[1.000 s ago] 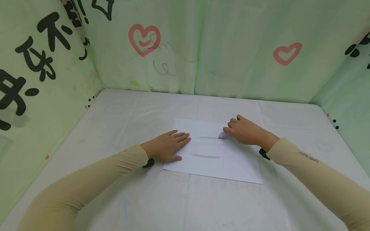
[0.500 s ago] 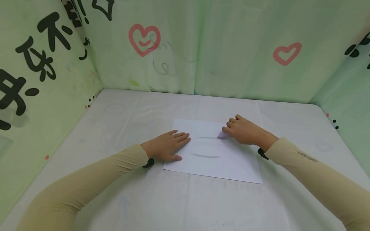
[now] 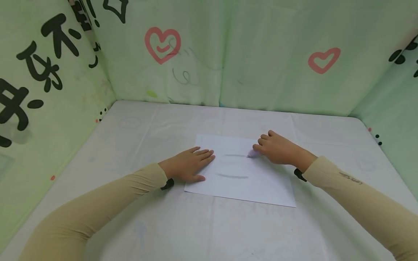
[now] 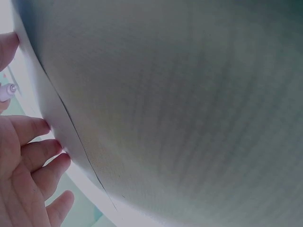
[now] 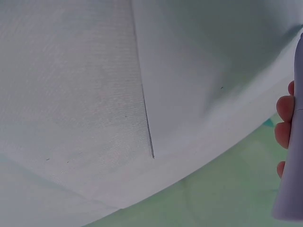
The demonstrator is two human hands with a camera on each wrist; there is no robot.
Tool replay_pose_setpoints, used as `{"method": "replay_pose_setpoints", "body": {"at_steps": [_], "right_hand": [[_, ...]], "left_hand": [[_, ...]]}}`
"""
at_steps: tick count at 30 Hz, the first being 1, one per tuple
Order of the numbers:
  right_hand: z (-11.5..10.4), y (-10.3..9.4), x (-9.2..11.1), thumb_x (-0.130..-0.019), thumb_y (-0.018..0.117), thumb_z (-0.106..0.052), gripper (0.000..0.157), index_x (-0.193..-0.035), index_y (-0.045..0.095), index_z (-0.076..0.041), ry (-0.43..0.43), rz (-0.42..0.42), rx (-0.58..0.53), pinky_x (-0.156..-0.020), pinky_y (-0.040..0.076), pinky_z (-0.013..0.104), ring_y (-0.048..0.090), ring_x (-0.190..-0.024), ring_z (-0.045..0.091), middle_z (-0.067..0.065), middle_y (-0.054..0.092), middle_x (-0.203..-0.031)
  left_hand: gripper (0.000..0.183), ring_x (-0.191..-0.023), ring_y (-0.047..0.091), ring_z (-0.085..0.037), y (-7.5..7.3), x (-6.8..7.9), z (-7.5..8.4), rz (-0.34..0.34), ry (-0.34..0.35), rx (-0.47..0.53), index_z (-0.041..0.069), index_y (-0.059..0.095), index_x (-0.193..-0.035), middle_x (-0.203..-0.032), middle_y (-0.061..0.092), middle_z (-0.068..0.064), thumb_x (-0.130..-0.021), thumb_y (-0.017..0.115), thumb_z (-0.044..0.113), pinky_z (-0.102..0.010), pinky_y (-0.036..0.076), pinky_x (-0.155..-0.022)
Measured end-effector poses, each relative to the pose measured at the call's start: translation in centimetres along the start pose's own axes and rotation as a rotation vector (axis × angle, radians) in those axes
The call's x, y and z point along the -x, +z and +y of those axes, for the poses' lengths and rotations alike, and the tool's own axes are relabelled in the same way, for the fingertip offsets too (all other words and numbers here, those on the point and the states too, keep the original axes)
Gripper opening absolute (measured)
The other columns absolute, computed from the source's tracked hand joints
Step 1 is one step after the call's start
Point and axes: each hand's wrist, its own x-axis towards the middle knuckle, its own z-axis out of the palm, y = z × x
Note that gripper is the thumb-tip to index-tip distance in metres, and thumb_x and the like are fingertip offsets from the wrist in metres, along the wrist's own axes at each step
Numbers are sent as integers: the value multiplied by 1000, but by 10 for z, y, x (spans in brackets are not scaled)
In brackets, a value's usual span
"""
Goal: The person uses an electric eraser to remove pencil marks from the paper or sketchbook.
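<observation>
In the head view, a white paper sheet lies on the table, bearing two grey strokes one above the other. My left hand rests spread on the sheet's left side. Its fingertips also press the paper in the left wrist view. My right hand grips a lavender pen-like tool, its narrow tip at the right end of the upper grey stroke. The right wrist view shows the tool's long body widening toward its end, with fingertips curled against it. The lower grey stroke runs below.
A white cloth covers the table. Green curtains with hearts and dark lettering hang close along the back and both sides. A dark wrist strap shows under the left cuff.
My right hand has shifted slightly left along the upper stroke, then back right with the lavender pen-like tool. The left hand and the sheet have stayed in place.
</observation>
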Motion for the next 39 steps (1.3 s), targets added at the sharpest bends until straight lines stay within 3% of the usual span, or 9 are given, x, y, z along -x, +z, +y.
{"method": "replay_pose_setpoints", "body": {"at_steps": [11, 23, 39], "right_hand": [[1, 2, -7, -84, 68, -11, 13, -92, 57, -9, 1, 25, -7, -65, 33, 31, 48, -70, 19, 5, 57, -74], [-1, -1, -4, -84, 67, -11, 12, -94, 60, -9, 20, -45, 0, -66, 35, 32, 51, -72, 20, 5, 59, -77], [1, 4, -13, -84, 68, -10, 13, -93, 60, -9, 21, 14, -4, -65, 35, 34, 51, -72, 21, 7, 59, -77]], "left_hand": [[74, -145, 22, -23, 1, 1, -1, 20, 14, 5, 7, 19, -150, -157, 20, -9, -95, 43, 51, -42, 17, -119], [74, -145, 22, -23, 1, 1, -1, 23, 12, 3, 7, 20, -150, -157, 20, -9, -95, 43, 50, -42, 16, -119], [75, -145, 22, -23, 4, 0, -3, 31, 15, -3, 8, 19, -151, -157, 21, -9, -95, 43, 52, -42, 17, -119]]}}
